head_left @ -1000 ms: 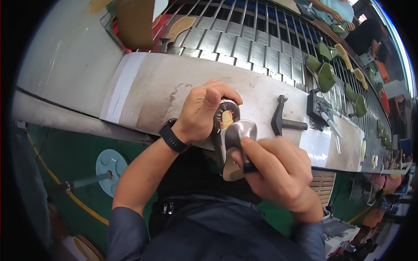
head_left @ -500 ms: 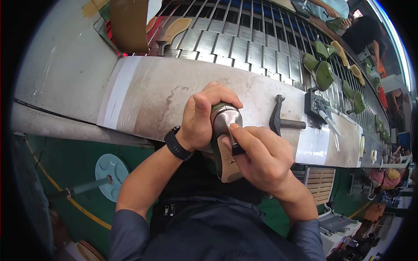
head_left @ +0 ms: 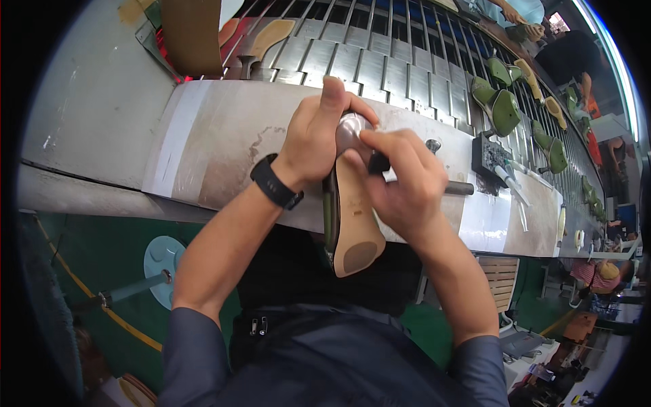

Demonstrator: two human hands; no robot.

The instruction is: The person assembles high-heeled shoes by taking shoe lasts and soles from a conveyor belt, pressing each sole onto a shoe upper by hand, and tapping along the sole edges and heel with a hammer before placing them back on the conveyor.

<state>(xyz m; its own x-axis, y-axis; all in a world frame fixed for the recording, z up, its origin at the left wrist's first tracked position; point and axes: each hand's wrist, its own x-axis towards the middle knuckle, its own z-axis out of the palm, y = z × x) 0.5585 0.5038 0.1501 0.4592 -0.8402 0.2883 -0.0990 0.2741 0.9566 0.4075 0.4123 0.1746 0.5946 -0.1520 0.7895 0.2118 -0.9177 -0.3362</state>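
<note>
A green shoe with a tan sole (head_left: 352, 203) is held over the bench's near edge, its sole toward me and its toe pointing down at my body. Its heel (head_left: 352, 129) is shiny silver-grey, with a black part at the end. From the left, my left hand (head_left: 308, 139) closes round the back of the shoe, thumb raised. My right hand (head_left: 407, 173) pinches the heel from the right, thumb and forefinger on it. Part of the shoe's green upper hides behind the sole and my left hand.
Behind my right hand lies a hammer (head_left: 460, 188), partly covered. A black box of small pieces (head_left: 489, 157) stands beside it on the bench (head_left: 230, 159). Beyond runs a metal slat conveyor (head_left: 380, 71) with green shoes (head_left: 505, 112) and tan insoles. A person's hands (head_left: 525, 26) work across it.
Both hands and the shoe have moved up, away from my body. The shoe has tilted, so more of its sole shows. My right hand and arm now cover much of the hammer.
</note>
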